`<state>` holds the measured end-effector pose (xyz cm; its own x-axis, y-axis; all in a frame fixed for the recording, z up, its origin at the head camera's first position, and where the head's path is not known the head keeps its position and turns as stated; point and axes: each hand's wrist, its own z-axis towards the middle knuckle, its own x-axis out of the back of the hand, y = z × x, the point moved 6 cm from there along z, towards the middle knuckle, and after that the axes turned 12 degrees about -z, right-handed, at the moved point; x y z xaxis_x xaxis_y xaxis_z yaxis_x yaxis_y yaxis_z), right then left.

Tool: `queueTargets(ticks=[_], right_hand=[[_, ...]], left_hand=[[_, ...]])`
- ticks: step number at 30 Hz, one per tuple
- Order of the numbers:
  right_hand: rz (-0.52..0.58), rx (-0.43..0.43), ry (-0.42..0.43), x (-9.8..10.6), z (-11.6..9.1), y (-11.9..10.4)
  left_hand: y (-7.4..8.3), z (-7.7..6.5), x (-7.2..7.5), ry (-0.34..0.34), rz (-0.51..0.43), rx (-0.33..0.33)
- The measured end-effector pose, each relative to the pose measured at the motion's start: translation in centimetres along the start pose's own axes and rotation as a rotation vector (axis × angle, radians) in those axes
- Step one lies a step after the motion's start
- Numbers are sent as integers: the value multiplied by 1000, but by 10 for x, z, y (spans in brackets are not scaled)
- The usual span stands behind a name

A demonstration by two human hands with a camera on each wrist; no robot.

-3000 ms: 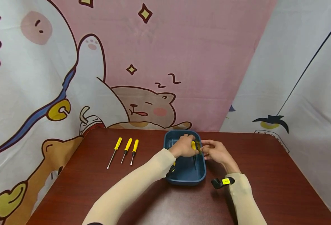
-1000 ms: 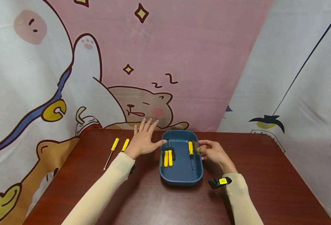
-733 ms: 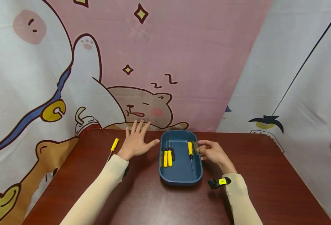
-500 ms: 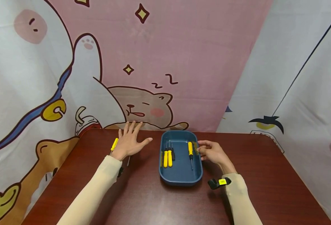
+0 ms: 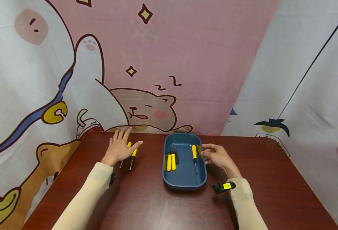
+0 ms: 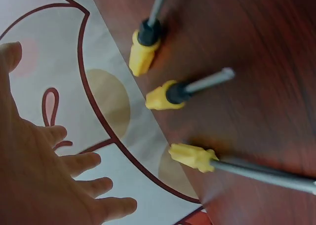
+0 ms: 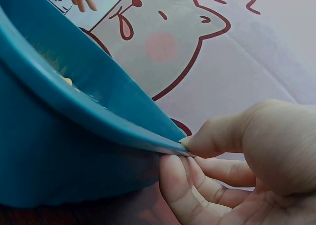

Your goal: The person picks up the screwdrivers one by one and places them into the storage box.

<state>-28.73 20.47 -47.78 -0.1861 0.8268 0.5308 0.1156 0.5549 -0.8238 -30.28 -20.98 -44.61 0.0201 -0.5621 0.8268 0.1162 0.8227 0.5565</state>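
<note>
While the right hand (image 5: 219,159) pinches the rim of a blue rounded-corner tray (image 5: 184,187) between thumb and bent index finger, the left hand (image 5: 119,149) holds nothing; its fingers are spread wide and its thumb is splayed toward the tray. Under and beside that left hand, three screwdrivers lie side by side on the reddish-brown table (image 5: 151,204), to the left of the tray and well apart from it. As the left wrist view shows, the one nearest the tray is a black-collared screwdriver (image 6: 142,52) with a yellow handle, the middle one is another black-collared screwdriver (image 6: 167,95), and the farthest is a long-shafted screwdriver (image 6: 192,157) with an all-yellow handle. From the head, the left hand hides this last one and part of the middle one.

Inside the tray, two yellow-handled screwdrivers (image 5: 173,163) lie next to each other along the left wall, handles toward the person, with a black-handled tool (image 5: 177,158) just beside them. Near the right wall lies a single yellow-and-black screwdriver (image 5: 194,152), its shaft pointing toward the person.

Both arms wear cream sleeves (image 5: 81,198), and a cartoon-printed cloth (image 5: 200,64) hangs behind the table.
</note>
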Motion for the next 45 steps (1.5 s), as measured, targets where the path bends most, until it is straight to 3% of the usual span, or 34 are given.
queueTargets(ticks=[7, 19, 29, 45], right_hand=[[1, -1, 1, 0, -1, -1], [5, -6, 2, -1, -2, -2], [0, -4, 9, 0, -1, -2], [18, -14, 8, 0, -2, -1]], left_hand=[[-16, -4, 6, 13, -12, 18], [-48, -9, 7, -31, -14, 123], [-66, -10, 8, -35, 9, 137], [-72, -3, 3, -50, 59, 145]])
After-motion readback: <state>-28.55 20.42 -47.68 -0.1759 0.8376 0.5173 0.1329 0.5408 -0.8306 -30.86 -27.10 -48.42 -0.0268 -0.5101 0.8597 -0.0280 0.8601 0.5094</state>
